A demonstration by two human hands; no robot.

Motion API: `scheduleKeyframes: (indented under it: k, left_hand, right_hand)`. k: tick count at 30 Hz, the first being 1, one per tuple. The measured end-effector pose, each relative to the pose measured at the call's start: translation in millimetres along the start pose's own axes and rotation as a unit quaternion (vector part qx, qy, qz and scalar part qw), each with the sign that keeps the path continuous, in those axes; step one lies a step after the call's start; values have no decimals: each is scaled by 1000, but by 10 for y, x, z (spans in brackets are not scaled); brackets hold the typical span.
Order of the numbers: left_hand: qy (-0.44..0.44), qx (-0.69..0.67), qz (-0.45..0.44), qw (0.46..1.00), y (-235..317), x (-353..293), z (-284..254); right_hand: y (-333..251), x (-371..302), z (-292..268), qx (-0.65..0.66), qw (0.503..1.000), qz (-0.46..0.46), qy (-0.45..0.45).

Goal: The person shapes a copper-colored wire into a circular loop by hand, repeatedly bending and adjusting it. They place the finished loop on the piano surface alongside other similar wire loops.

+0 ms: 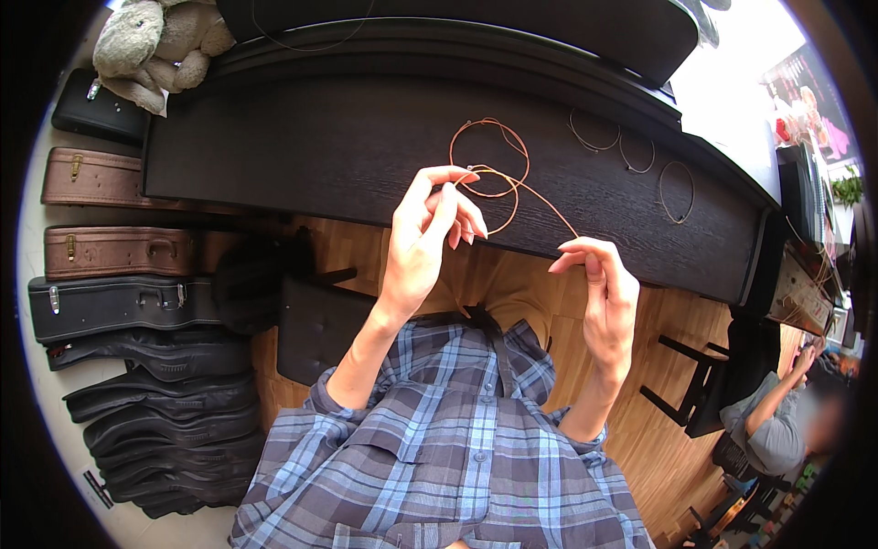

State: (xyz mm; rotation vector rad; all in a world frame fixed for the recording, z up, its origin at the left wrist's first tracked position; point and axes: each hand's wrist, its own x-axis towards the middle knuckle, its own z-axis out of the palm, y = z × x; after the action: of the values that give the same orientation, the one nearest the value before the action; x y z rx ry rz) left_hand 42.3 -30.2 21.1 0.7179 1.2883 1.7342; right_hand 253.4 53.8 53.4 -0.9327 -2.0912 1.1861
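String [519, 186], pinched by the left hand [421, 238] and the right hand [608, 297], could kink if pulling tightens its crossed loops [528, 162].

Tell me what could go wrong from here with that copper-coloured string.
1. The string has loops close to the left hand; pulling could tighten them into a kink or tangle.
2. Only the fingertips of the right hand seem to hold its other stretch, so it might slip and spring free.
3. A pale wire coil lies nearby on the black surface; a stray loop might snag it.
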Motion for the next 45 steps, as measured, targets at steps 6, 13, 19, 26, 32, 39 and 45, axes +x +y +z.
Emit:
scheduleKeyframes:
  k: [6,13,19,26,32,39,45]
  left_hand:
    - [-40,8,-53,998,27,35,-25]
    - [-71,-10,-124,990,82,18,-33]
    - [-147,145,-106,973,44,6,-5]
    - [-185,123,-147,964,89,-14,1]
    - [-160,100,-125,974,110,-14,9]
    - [-114,146,-77,980,68,-44,122]
    - [-109,149,-81,980,47,-50,157]
  right_hand:
    - [14,-28,-12,1,999,43,-13]
    - [75,23,-3,-9,999,23,46]
    - [79,11,-54,7,990,73,123]
    - [180,38,-45,86,989,24,122]
    - [244,55,3,130,987,24,94]
    - [289,39,236,282,955,74,60]
    - [306,38,292,386,913,117,64]
